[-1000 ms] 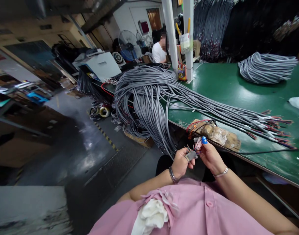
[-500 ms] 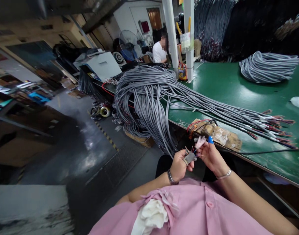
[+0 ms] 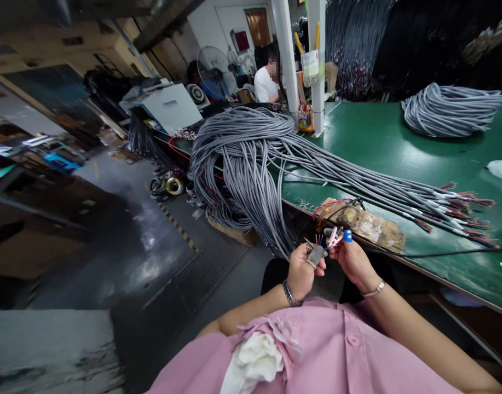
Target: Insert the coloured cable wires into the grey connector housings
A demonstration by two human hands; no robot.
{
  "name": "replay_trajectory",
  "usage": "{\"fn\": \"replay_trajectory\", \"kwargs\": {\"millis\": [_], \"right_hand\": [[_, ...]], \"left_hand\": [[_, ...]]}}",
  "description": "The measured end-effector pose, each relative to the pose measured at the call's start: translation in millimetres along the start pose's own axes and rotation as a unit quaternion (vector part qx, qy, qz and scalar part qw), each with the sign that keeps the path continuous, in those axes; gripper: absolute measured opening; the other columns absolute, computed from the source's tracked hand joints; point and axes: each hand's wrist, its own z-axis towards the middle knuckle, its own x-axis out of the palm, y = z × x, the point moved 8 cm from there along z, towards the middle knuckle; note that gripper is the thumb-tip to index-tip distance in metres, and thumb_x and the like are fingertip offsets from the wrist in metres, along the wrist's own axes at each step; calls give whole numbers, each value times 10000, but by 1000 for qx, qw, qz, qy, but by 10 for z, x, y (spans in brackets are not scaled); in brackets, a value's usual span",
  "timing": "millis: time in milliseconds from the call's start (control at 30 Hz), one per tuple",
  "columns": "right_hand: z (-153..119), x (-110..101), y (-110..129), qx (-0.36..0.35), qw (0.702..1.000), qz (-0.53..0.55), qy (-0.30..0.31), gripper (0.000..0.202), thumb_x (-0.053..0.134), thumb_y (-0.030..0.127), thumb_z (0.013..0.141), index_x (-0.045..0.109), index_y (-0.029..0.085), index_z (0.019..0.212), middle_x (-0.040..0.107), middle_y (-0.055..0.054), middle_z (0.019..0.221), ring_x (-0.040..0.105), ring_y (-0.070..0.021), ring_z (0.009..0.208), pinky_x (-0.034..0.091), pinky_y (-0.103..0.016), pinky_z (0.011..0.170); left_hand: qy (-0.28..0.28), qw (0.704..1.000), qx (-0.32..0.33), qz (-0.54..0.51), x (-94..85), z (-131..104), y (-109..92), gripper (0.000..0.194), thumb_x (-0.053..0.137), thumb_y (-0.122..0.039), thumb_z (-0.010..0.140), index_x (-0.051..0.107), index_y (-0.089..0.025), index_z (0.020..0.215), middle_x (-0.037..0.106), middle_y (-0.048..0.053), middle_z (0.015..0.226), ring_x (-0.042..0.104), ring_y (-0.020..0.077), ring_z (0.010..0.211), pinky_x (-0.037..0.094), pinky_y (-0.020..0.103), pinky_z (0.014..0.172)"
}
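Observation:
My left hand is closed on the end of a grey cable, where thin coloured wires fan out upward. Close on its right, my right hand, with a blue cover on one fingertip, pinches a small pink tool beside the wires. Behind both hands, a wooden block wrapped in tape lies at the edge of the green table. Grey cables hang over the edge at the left, their stripped ends spread to the right.
A coiled grey bundle lies at the back right. White posts rise from the table, with a holder of yellow-handled tools. A person in white sits beyond. A black cord runs along the front edge.
The pink tool has turned more upright, and my right hand has shifted slightly left. The cable end in my left hand is tilted differently, with its wires pointing more upward.

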Motion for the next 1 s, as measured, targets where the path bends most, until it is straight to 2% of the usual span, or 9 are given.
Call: {"fn": "replay_trajectory", "kwargs": {"millis": [167,433,567,667,733,833,933,1000], "right_hand": [[65,36,-59,38,996,73,15,446,601,613,771,707,188,851,648,-41,761,520,-132,611,433,-256,551],[109,4,-40,13,991,130,-42,321,733,488,717,714,193,843,682,-22,740,572,-140,655,465,-249,593],[63,67,-39,38,991,129,-5,406,657,582,742,704,194,850,676,-31,751,567,-138,634,464,-244,559],[-20,106,-50,81,990,104,56,531,536,694,756,688,193,847,664,-49,773,575,-146,638,479,-265,581],[-102,106,-71,117,987,66,92,541,547,701,743,681,188,852,660,-60,796,587,-155,664,487,-279,610],[-218,96,-77,141,982,-3,123,416,667,578,732,671,176,838,647,-55,797,584,-153,686,481,-284,638],[-268,86,-48,125,984,-66,106,258,745,405,724,654,173,787,609,-14,703,541,-124,626,452,-272,632],[-275,99,-10,100,985,-111,91,218,759,350,715,646,168,749,580,7,645,504,-109,583,422,-258,604]], "left_hand": [[3,1000,-3,26,17,22,6,271,591,-411,826,569,-143,793,588,-25,568,489,59,390,390,162,375],[16,997,-18,78,-2,9,38,303,597,-440,815,553,-144,772,579,-19,569,503,63,401,417,163,386],[18,996,-23,82,-6,-21,37,306,597,-446,811,550,-147,763,574,-20,566,502,62,402,414,161,388],[23,997,-23,77,-7,-56,29,302,599,-444,807,555,-147,774,575,-18,565,503,66,407,419,163,390],[28,996,-22,76,-18,-80,32,308,603,-449,803,558,-146,779,579,-14,567,505,70,410,423,168,391],[38,996,-19,84,-46,-114,48,319,597,-458,810,560,-144,767,581,-9,569,509,73,416,426,174,400],[53,993,-18,101,-56,-146,78,328,583,-461,825,564,-142,756,578,-6,568,514,74,422,426,179,414],[72,991,-23,112,-37,-167,109,336,577,-469,828,570,-140,754,581,-2,570,521,76,428,428,182,422]]}}
